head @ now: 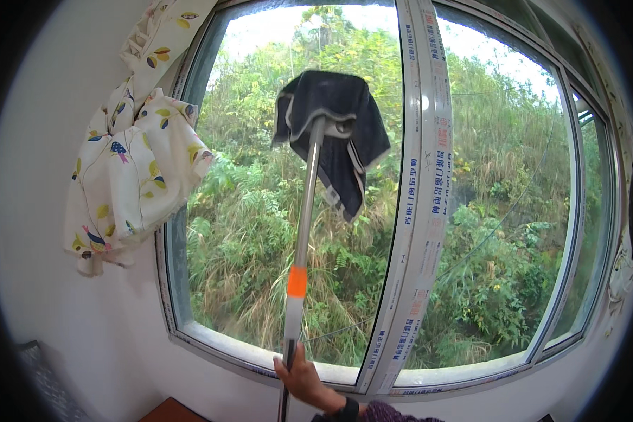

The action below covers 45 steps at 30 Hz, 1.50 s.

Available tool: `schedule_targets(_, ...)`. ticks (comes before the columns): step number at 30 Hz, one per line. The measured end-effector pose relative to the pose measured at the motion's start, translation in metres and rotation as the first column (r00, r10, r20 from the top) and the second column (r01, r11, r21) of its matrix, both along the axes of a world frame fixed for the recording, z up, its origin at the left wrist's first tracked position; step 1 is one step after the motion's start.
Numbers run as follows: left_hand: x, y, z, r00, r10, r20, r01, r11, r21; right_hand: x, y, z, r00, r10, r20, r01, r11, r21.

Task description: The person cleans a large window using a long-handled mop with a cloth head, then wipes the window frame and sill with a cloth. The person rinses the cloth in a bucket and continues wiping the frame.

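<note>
My right hand (301,375) comes in from the lower right and is wrapped around a metal telescopic pole (306,211). An orange collar (297,282) and a pale sleeve sit on the pole above the hand. At its upper end is a flat mop head (340,128), mostly hidden under a dark cloth (322,95) with light edging. One corner of the cloth hangs down in front of the left window pane (242,211); whether it touches the glass I cannot tell. My left hand is out of view.
A white curtain with a bird-and-leaf print (137,174) hangs bunched at the left of the window. Between the panes runs an upright frame (422,211) with printed protective film. Another pane (501,211) lies to the right. A reddish-brown surface (171,412) shows at the bottom.
</note>
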<state>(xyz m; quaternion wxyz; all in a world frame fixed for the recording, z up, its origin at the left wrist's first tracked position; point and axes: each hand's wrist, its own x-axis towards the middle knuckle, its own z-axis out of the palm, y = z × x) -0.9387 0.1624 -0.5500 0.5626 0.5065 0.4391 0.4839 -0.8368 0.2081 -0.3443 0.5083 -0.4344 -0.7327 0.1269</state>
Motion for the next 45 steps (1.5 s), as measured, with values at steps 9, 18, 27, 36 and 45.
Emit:
schedule_targets(9, -0.035, 0.055, 0.095, 0.996, 0.092, 0.002, -0.092, 0.990, 0.107, -0.035, 0.074, 0.146, 0.995, 0.084, -0.053, -0.060, 0.930, 0.361)
schedule_targets(18, -0.105, 0.056, 0.036, 0.987, -0.009, -0.159, 0.028, 0.993, 0.118, -0.080, 0.033, 0.036, 0.986, -0.047, -0.162, 0.057, 0.996, 0.062)
schedule_targets(27, -0.063, 0.143, 0.177, 0.991, -0.018, -0.132, 0.085, 0.847, 0.525, -0.027, 0.091, 0.237, 0.968, -0.164, -0.188, 0.238, 0.830, 0.504)
schedule_targets(36, -0.146, 0.172, 0.280, 0.982, -0.175, 0.068, 0.104, 0.809, 0.579, -0.074, 0.132, 0.339, 0.970, -0.019, -0.243, 0.161, 0.800, 0.578)
schedule_targets(45, -0.230, 0.195, 0.253, 0.989, 0.048, 0.137, -0.115, 0.833, 0.541, -0.213, 0.180, 0.337, 0.992, -0.001, -0.128, 0.055, 0.905, 0.422)
